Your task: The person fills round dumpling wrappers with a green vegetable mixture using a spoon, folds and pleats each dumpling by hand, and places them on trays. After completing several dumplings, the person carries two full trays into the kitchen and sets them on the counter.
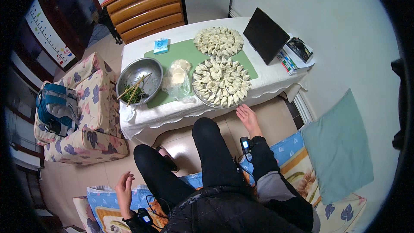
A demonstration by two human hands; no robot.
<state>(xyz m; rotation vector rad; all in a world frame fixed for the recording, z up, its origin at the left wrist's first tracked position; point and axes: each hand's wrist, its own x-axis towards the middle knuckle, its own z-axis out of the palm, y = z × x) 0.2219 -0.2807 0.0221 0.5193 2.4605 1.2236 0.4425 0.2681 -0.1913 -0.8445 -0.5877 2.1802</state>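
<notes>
My right hand (247, 119), empty with its fingers extended, is at the front rim of a round metal tray of folded dumplings (221, 82). Whether the fingertips touch the tray is hard to tell. Beyond it, a second round tray of dumplings (218, 41) is packed full. My left hand (125, 190) hangs beside my left knee, away from the table, with nothing in it. On the table, a steel mixing bowl (149, 71) holds chopped green filling (133, 94) with wooden chopsticks (138, 84) across it. Round dough wrappers (178, 75) lie in a clear plastic bag (181, 91) between bowl and tray.
A green mat (181, 50) lies over the white tablecloth (136, 116). A blue packet (161, 46) sits at the back; a dark tablet-like panel (266, 35) and books (292, 61) stand on the right. At left, a floral armchair (97, 103) bears a backpack (58, 108).
</notes>
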